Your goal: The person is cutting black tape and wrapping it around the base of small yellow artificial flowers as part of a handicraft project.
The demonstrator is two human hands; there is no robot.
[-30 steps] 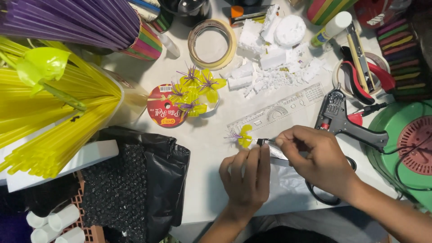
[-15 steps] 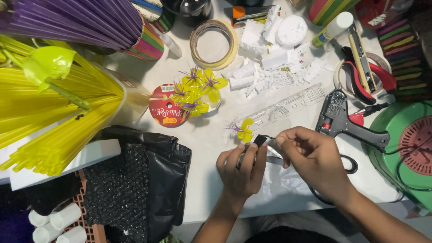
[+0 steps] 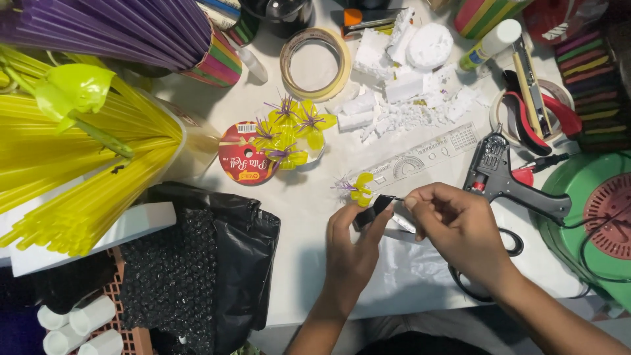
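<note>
At the table's (image 3: 309, 217) centre, the left hand (image 3: 351, 246) pinched a small black piece (image 3: 372, 212); the right hand (image 3: 460, 227) at three o'clock gripped a thin wire (image 3: 397, 198), a yellow flower (image 3: 360, 189) at twelve.

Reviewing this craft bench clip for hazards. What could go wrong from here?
1. The left hand and right hand pinch a thin stem bearing a small yellow flower; a hard tug might bend it or shed petals.
2. The glue gun lies just beside the right hand; if hot, the wrist may brush it.
3. The scissors lie partly under the right forearm, so they might snag.
</note>
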